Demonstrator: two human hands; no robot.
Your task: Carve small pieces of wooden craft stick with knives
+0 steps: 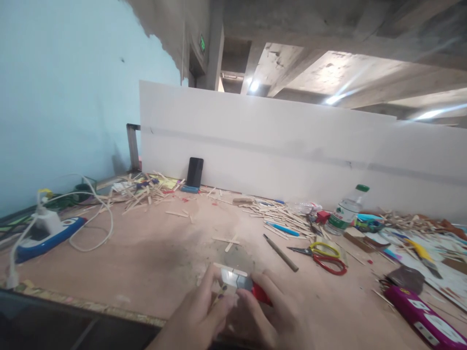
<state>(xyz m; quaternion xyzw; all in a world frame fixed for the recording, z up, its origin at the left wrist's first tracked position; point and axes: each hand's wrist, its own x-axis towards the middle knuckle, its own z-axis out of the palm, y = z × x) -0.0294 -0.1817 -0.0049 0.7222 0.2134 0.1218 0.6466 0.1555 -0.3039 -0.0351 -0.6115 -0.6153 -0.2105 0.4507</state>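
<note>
My left hand is closed near the table's front edge, its fingers at one end of a pale wooden craft stick. A small yellowish thing with dark purple spots shows between its thumb and index finger, too blurred to name. My right hand is closed around a red-handled tool with a grey middle and a shiny flat blade-like front, which points left along the stick. Just beyond the hands, two crossed craft sticks lie on the wooden tabletop.
Red-and-yellow scissors, a brown rod, a blue pen and a pile of sticks lie to the right. Behind them stands a bottle. A phone leans at the back; a power strip sits left.
</note>
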